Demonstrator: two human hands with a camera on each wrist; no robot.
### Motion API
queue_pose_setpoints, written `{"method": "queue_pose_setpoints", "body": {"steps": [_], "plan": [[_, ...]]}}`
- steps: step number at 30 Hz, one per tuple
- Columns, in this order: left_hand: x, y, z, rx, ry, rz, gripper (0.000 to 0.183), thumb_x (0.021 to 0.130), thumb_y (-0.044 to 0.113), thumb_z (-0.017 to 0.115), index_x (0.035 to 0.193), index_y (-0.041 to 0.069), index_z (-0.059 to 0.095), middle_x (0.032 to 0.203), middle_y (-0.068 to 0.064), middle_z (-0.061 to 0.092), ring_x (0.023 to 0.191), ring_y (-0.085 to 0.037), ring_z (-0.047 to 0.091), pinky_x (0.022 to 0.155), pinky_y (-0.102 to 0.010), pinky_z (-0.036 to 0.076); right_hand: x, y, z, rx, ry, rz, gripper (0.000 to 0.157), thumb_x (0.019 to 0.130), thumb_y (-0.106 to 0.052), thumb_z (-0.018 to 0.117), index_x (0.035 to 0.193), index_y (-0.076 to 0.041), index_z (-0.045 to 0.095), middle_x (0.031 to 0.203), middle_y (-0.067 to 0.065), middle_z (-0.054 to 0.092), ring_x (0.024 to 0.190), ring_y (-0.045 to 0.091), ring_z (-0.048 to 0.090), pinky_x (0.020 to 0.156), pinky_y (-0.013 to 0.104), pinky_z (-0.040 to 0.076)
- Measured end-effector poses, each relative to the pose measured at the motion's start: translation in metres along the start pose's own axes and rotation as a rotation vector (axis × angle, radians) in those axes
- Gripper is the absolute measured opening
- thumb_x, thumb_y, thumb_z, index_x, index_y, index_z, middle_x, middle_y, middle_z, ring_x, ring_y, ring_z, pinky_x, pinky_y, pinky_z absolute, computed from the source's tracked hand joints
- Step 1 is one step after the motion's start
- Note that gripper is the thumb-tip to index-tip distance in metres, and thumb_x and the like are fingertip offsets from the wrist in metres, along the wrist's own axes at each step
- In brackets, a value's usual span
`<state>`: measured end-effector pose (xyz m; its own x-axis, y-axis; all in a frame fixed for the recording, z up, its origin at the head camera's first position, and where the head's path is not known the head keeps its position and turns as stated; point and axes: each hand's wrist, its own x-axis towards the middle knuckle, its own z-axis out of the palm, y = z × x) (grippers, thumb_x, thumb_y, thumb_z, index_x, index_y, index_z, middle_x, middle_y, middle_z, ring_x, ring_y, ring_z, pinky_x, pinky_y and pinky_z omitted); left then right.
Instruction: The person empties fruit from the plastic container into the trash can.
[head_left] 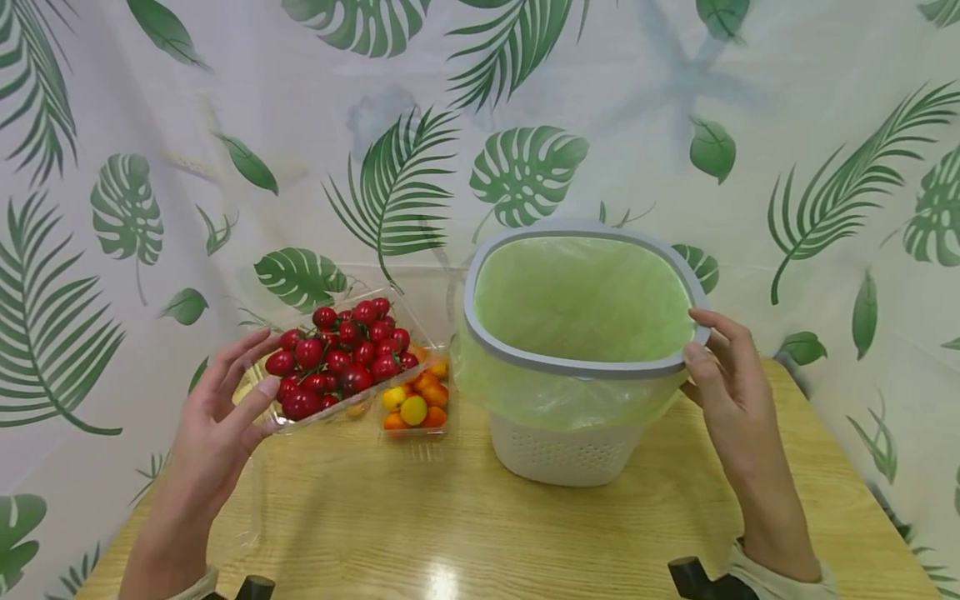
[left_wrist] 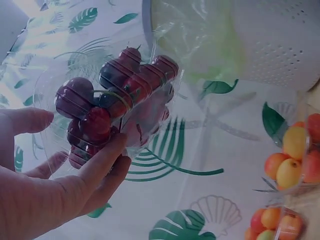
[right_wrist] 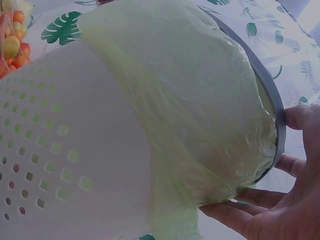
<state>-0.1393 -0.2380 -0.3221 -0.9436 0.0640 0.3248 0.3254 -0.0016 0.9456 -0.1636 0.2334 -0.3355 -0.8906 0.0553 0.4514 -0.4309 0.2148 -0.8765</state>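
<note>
In the head view my left hand (head_left: 213, 421) holds a clear plastic box (head_left: 360, 395) by its left end, tilted and raised over the table. Red cherry tomatoes (head_left: 337, 354) with green stems fill it. The left wrist view shows the thumb and fingers around the box, the tomatoes (left_wrist: 95, 125) visible through its ribbed plastic. On the right, my right hand (head_left: 738, 387) grips the grey rim ring (head_left: 577, 365) of a white perforated waste bin (head_left: 566, 454). A pale green bag (head_left: 585, 300) lines the bin and folds down outside under the ring. The right wrist view shows fingers beneath the folded bag (right_wrist: 200, 100).
Behind the tomato box, a clear box of small orange and yellow fruit (head_left: 416, 404) sits on the wooden table (head_left: 420, 517). A faint clear plastic piece (head_left: 243, 517) lies by the left forearm. A leaf-print cloth (head_left: 645, 92) hangs behind and at both sides.
</note>
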Motion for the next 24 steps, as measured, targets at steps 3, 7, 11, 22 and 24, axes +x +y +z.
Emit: {"method": "queue_pose_setpoints", "body": {"steps": [3,7,11,22,24], "plan": [[0.006,0.01,0.002,0.012,0.014,0.01,0.052,0.098,0.005,0.047,0.146,0.014,0.032,0.148,-0.01,0.028,0.129,-0.033,0.031,0.064,-0.022,0.054,0.0,-0.001,0.0,-0.025,-0.002,-0.002,0.043,0.101,-0.018,0.043,0.143,-0.014,0.038,0.143,0.018,0.038,0.122,0.023,0.047,0.083,0.015,0.048],[0.014,0.021,0.009,0.008,0.019,0.012,0.052,0.098,0.008,0.048,0.147,0.017,0.031,0.149,-0.008,0.028,0.132,-0.036,0.028,0.073,-0.026,0.055,0.0,-0.001,0.0,-0.046,0.0,-0.007,0.042,0.101,-0.018,0.042,0.143,-0.015,0.037,0.144,0.017,0.038,0.123,0.023,0.046,0.083,0.014,0.048],[0.021,0.03,0.015,-0.02,0.024,0.027,0.052,0.098,0.011,0.05,0.146,0.019,0.032,0.149,-0.007,0.028,0.132,-0.038,0.027,0.08,-0.032,0.054,0.001,-0.002,0.001,-0.032,-0.002,-0.011,0.042,0.101,-0.017,0.042,0.143,-0.014,0.037,0.144,0.017,0.038,0.124,0.024,0.046,0.083,0.014,0.048],[0.052,0.049,0.041,-0.06,-0.02,0.097,0.05,0.097,0.014,0.053,0.144,0.02,0.036,0.147,-0.007,0.031,0.133,-0.039,0.029,0.081,-0.035,0.053,0.0,-0.001,0.001,0.022,0.0,-0.009,0.043,0.101,-0.016,0.043,0.143,-0.012,0.038,0.143,0.019,0.037,0.122,0.023,0.046,0.083,0.015,0.048],[0.058,0.051,0.049,-0.057,-0.028,0.114,0.05,0.096,0.015,0.054,0.144,0.02,0.037,0.147,-0.006,0.032,0.131,-0.036,0.034,0.082,-0.037,0.053,0.0,-0.001,0.0,0.014,0.0,-0.013,0.043,0.101,-0.016,0.043,0.143,-0.012,0.038,0.143,0.019,0.038,0.122,0.023,0.046,0.083,0.015,0.048]]}}
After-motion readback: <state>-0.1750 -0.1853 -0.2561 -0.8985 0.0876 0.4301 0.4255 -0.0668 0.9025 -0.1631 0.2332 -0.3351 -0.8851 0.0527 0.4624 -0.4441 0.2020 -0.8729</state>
